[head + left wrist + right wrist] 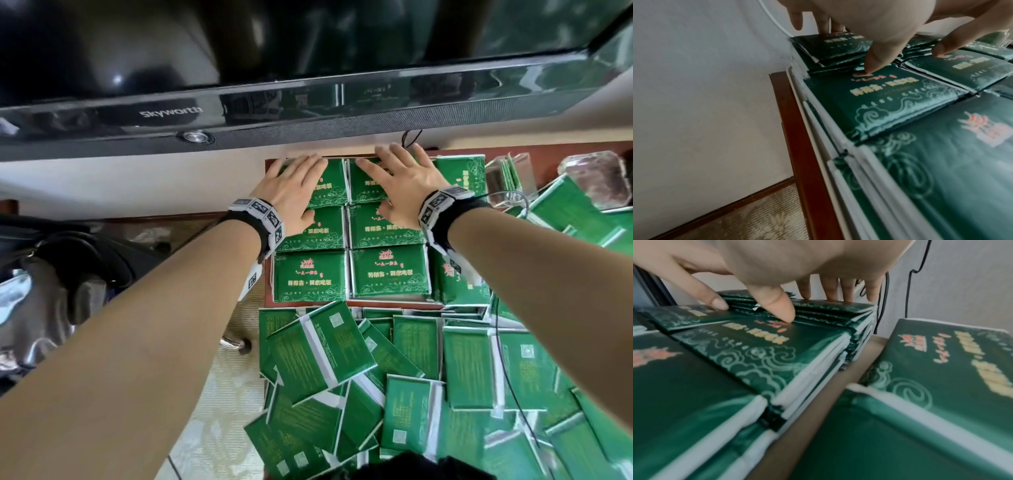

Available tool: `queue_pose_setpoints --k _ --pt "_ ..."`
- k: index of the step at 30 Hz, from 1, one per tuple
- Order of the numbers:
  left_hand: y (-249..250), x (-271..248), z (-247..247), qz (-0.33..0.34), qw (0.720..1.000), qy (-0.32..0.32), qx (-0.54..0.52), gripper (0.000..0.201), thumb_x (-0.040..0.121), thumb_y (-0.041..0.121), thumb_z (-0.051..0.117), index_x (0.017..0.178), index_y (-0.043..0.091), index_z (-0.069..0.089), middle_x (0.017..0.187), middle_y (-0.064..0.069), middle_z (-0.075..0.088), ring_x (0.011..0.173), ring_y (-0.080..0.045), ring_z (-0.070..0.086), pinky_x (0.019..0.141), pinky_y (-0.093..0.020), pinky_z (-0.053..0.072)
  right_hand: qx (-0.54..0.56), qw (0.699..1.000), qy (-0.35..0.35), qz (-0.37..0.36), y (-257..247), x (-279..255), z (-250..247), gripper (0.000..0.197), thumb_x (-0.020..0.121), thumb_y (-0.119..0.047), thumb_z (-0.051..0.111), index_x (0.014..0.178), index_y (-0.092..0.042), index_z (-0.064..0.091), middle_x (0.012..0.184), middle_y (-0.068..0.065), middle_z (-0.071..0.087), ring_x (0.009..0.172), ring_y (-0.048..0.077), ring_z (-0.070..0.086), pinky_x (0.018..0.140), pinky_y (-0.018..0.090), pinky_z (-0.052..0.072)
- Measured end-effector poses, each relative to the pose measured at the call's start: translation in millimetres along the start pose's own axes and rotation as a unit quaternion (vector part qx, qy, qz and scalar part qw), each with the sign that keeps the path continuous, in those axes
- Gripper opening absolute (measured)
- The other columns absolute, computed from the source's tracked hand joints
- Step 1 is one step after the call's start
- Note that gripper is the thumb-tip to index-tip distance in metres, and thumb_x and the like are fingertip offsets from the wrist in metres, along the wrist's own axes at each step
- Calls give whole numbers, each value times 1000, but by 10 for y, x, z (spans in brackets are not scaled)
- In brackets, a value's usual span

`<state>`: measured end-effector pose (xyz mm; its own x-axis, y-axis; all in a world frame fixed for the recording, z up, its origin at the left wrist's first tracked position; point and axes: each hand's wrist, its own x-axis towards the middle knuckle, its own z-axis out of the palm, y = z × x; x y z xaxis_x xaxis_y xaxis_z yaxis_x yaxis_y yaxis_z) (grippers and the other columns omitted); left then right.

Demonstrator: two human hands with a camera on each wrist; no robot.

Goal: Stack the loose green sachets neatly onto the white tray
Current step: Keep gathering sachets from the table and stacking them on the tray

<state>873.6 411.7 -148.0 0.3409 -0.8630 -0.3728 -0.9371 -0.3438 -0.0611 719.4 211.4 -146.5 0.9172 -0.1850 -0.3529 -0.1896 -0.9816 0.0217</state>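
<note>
Green sachets stand in neat stacks on the white tray, whose pale rim runs along the table's left edge. Both hands lie flat, fingers straight, on the two far stacks. My left hand presses the far left stack, its thumb on the middle left stack. My right hand presses the far stack beside it, its thumb on the stack in front. Many loose sachets lie jumbled nearer to me.
A black television hangs just above the far stacks, close to the wall. A third column of stacks sits to the right. A clear plastic holder, a glass dish and black cables are at the back right. The wooden table edge is left.
</note>
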Motion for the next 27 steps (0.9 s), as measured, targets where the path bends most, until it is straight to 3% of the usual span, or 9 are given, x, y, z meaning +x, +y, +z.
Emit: queue_pose_setpoints --k 6,13,16,19,22,27 --pt "15 27 -72 3 1000 6 -6 102 82 37 66 159 14 3 166 -6 13 150 -23 20 124 -43 11 0 1000 -5 -18 -31 31 -35 100 82 -34 70 158 -32 5 163 11 15 151 31 13 122 55 11" --pt "91 -84 -296 -11 1000 -9 9 111 80 40 72 159 16 -2 168 -3 0 153 -22 13 124 -46 6 20 1000 -10 -2 -69 -106 -224 101 83 -36 71 157 -32 2 165 7 10 152 30 9 122 57 9" --pt "244 -226 -519 -5 1000 -2 10 109 80 39 71 159 16 -1 168 -2 -2 153 -21 11 124 -48 7 47 998 9 30 -124 -321 -397 94 84 -31 69 157 -26 10 162 8 23 150 30 20 122 54 14" --pt "510 -437 -781 7 1000 15 15 104 83 39 69 160 16 3 168 -3 0 154 -20 8 123 -47 4 95 992 28 83 -210 -677 -647 69 89 -22 61 151 -18 31 143 12 49 134 32 43 114 47 32" --pt "839 -711 -1074 20 999 41 16 99 84 38 67 160 15 7 168 -4 5 154 -21 9 123 -45 2 137 978 33 154 -273 -1153 -885 55 88 -15 54 142 -18 46 132 12 56 123 33 52 101 43 47" --pt "1511 -1298 -1585 52 991 118 29 90 85 40 66 157 15 18 166 -4 17 151 -21 19 122 -47 16 132 960 99 226 -338 -2318 -1196 48 77 -23 53 124 -24 62 124 12 65 112 36 62 96 45 53"
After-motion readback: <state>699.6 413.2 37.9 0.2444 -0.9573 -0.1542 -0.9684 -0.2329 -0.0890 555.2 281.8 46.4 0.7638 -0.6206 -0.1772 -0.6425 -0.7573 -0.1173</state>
